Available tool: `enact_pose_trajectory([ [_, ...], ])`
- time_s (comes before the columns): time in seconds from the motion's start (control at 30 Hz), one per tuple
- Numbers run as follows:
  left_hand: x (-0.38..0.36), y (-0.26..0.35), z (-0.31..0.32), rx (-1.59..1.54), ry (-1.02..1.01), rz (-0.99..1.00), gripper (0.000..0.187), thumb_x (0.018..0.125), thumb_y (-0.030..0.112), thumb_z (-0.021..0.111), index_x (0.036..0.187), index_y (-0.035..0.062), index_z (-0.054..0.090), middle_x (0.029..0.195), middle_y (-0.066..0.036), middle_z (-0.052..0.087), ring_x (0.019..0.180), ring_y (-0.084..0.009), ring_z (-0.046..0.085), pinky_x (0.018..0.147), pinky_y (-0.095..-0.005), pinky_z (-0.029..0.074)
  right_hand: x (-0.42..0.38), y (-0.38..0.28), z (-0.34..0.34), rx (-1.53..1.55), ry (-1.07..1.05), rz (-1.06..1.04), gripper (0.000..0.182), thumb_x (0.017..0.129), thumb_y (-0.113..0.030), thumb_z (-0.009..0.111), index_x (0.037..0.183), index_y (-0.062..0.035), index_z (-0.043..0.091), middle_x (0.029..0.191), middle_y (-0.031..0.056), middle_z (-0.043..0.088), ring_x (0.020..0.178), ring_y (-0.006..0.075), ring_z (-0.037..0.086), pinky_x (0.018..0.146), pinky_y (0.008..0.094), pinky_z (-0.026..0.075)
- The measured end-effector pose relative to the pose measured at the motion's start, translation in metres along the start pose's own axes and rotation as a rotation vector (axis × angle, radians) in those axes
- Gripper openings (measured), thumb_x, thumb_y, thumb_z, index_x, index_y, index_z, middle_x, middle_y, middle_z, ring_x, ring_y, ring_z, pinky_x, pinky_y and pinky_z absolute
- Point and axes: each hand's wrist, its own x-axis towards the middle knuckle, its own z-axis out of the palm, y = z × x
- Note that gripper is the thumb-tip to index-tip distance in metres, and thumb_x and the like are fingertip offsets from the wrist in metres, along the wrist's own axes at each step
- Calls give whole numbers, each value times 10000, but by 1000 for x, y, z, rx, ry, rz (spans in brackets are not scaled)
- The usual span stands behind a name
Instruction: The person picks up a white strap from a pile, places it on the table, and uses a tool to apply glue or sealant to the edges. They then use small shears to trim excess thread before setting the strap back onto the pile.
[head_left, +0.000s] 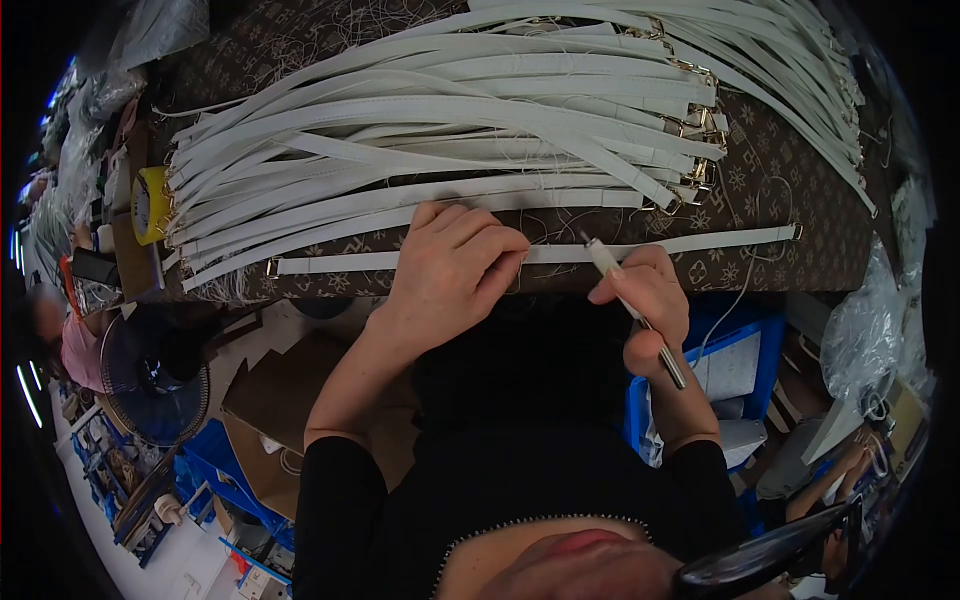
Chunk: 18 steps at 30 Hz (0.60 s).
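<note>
"What do we hold?"

"Our right hand (pixel 648 295) grips a pen-like tool (pixel 604 260). Our left hand (pixel 455 258) has thumb and fingertip pressed together; we cannot tell on what."

"And our strap (pixel 560 254)?"

"Along the near side of the bench (pixel 760 215), passing under our left hand, the strap pile (pixel 400 115) just beyond."

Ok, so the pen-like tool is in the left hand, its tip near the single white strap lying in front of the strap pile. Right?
Not quite: the head view shows the pen-like tool in the right hand, not the left. Its tip is indeed near the single white strap in front of the strap pile.
</note>
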Motion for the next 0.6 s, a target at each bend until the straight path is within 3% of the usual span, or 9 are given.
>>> enact_pose_trajectory([
  [0.1, 0, -1, 1, -27, 19, 9, 160, 703, 43, 704, 818, 107, 614, 742, -8, 579, 682, -189, 547, 699, -309, 378, -1, 4, -2, 164, 15, 29, 617, 929, -574, 362, 1093, -44, 631, 745, 61, 654, 686, 198, 555, 635, 314, 429],
  [0.3, -1, -1, 2, -16, 21, 38, 186, 711, 51, 708, 841, 114, 592, 741, -10, 586, 671, -198, 539, 685, -317, 366, 5, -5, -3, 125, 24, 160, 374, 926, -334, 545, 1091, -6, 622, 707, 72, 622, 628, 177, 551, 564, 274, 413],
  [0.37, -2, -2, 3, -8, 19, 52, 197, 714, 62, 712, 852, 120, 585, 751, -9, 585, 674, -199, 537, 691, -320, 365, 1, -6, 4, 212, 167, 300, 280, 877, -202, 609, 1073, -3, 631, 681, 67, 617, 599, 165, 547, 554, 274, 414],
  [0.47, -3, -4, 5, 2, 18, 82, 216, 720, 78, 714, 874, 133, 574, 781, -2, 581, 687, -196, 532, 705, -330, 361, 3, 2, -11, 119, -20, 204, 251, 861, -195, 623, 1020, -1, 648, 673, 73, 623, 595, 165, 549, 558, 278, 424],
  [0.6, -5, -5, 5, 74, -18, 89, 173, 734, 128, 719, 854, 148, 595, 818, 24, 576, 738, -152, 540, 765, -308, 364, 10, 1, -9, 177, -8, 140, 213, 837, -174, 637, 964, -6, 662, 679, 77, 630, 596, 165, 550, 556, 279, 428],
])
